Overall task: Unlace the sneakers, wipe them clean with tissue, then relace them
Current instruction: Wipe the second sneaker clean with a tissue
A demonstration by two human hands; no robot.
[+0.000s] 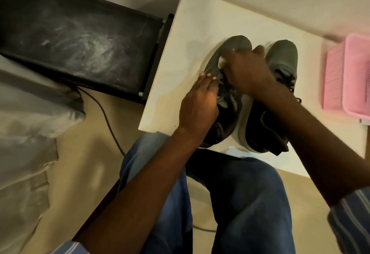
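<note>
I see two grey sneakers side by side on the white bench (190, 33), toes pointing away. My left hand (198, 101) rests flat-fingered on the left sneaker (230, 53), steadying its side. My right hand (248, 69) has its grip curled around a white tissue (222, 61) (only a scrap shows), pressing it onto that shoe's toe. The right sneaker (284, 55) sits untouched, near a pink basket (348, 77).
</note>
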